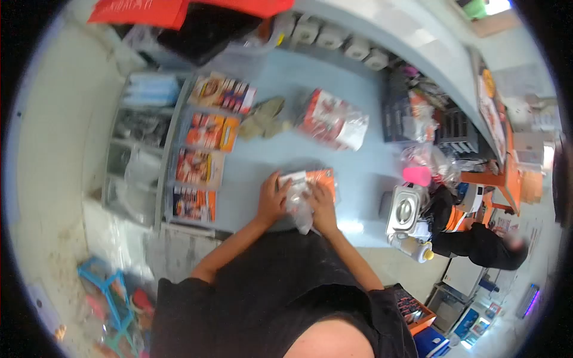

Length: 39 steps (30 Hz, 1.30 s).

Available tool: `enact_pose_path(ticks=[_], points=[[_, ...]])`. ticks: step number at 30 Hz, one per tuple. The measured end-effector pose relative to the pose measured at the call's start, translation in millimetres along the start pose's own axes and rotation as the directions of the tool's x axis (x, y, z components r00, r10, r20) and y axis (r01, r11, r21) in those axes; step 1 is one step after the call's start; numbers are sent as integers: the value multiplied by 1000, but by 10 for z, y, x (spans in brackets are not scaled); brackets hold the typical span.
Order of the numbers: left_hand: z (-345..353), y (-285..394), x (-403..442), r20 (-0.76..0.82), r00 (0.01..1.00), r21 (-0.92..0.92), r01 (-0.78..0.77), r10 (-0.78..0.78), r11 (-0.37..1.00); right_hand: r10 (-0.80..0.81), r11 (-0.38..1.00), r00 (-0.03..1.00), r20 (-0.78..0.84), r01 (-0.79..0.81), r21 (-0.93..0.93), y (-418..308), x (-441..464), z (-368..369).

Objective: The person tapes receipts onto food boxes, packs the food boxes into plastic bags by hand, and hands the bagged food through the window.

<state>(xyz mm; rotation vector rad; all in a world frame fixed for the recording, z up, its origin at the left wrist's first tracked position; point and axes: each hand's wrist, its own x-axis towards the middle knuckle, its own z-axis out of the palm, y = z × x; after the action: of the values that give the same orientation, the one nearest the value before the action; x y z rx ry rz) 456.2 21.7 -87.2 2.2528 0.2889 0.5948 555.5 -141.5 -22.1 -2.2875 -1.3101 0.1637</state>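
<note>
A clear plastic bag (300,213) with orange and white printed sheets (321,177) in or under it lies at the table's near edge, close to my body. My left hand (273,200) is closed on the bag's left side, thumb and fingers at the plastic. On the right part of the bag, my right hand (322,206) has its fingers bent and gripping the crumpled plastic. The bag's loose end hangs toward me between both hands. Beyond it sits a plastic-wrapped red and white pack (334,119), with a crumpled olive cloth (264,118) to its left.
Several printed packets (199,169) line the table's left side, beside a grey divided tray (164,173) holding masks and plastic bags. White rolls (329,37) stand along the back. To the right are a metal container (403,210) and a bottle (412,247). A person in black (486,247) is farther right.
</note>
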Motion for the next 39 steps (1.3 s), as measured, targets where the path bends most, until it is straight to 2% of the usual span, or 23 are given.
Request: enact_pose_path(ticks=[2, 4, 8, 12, 14, 15, 17, 18, 20, 21, 23, 24, 25, 26, 27, 28, 30, 32, 33, 34, 35, 39], points=[[-54, 82, 116, 56, 998, -32, 31, -29, 999, 39, 999, 999, -17, -39, -27, 40, 45, -62], [-44, 70, 224, 74, 997, -31, -12, 15, 999, 18, 999, 998, -62, -20, -35, 69, 48, -41], [-88, 81, 403, 98, 993, -62, -67, 73, 996, 63, 992, 997, -52, -69, -109, 31, 67, -74], [-63, 83, 394, 110, 992, -35, -51, 54, 998, 80, 990, 995, -63, -86, -109, 44, 58, -69], [-91, 158, 393, 127, 992, -88, 24, -12, 996, 65, 988, 997, -52, -71, -134, 54, 55, -70], [-91, 163, 396, 137, 991, -93, 7, 6, 996, 77, 987, 995, -67, -86, -138, 52, 55, -104], [-105, 130, 423, 183, 983, -104, 23, -4, 994, 105, 994, 993, 45, -105, -15, 39, 78, -237], [-131, 106, 468, 193, 981, -107, 11, 10, 994, 117, 993, 993, 32, -116, -16, 32, 124, -365], [-189, 76, 575, 184, 982, -237, 85, -41, 968, 78, 968, 994, 76, -93, 232, 44, 232, -635], [-201, 119, 707, 195, 980, -238, 78, -31, 968, 90, 967, 994, 67, -103, 233, 73, 291, -700], [-202, 203, 1084, 90, 994, -214, 83, -65, 973, 255, 945, 958, -131, -218, 245, 197, 420, -784], [-202, 317, 1312, 103, 993, -213, 81, -60, 974, 328, 934, 907, -263, -270, 236, 325, 504, -700], [-172, 479, 1594, 10, 999, -224, 44, -43, 974, 337, 931, 902, -268, -276, 240, 391, 670, -701], [-118, 613, 1850, -83, 996, -231, 8, -27, 973, 401, 916, 834, -380, -350, 197, 434, 860, -715], [-55, 711, 2070, -74, 997, -225, 8, -25, 974, 449, 890, 750, -485, -426, 165, 472, 1001, -701], [13, 788, 2281, -79, 997, -200, -29, 13, 979, 457, 886, 745, -486, -429, 176, 544, 1080, -621], [166, 747, 2522, -68, 996, -172, -68, 57, 983, 439, 807, 861, -256, -503, -309, 671, 1192, -473], [366, 503, 2671, 96, 975, -13, -201, 202, 979, 460, 803, 846, -268, -525, -280, 688, 1217, -398], [464, 364, 2655, 103, 975, -12, -199, 199, 980, 478, 802, 838, -262, -538, -259, 663, 1191, -389], [556, 224, 2613, 71, 992, -52, -103, 107, 993, 478, 841, 833, -279, -526, -130, 663, 1175, -406], [582, 194, 2610, 44, 999, -94, -7, 11, 996, 483, 840, 833, -272, -528, -126, 659, 1179, -443], [577, 123, 2494, 17, 999, -144, 42, -40, 989, 516, 827, 832, -201, -546, -133, 658, 1150, -432]])
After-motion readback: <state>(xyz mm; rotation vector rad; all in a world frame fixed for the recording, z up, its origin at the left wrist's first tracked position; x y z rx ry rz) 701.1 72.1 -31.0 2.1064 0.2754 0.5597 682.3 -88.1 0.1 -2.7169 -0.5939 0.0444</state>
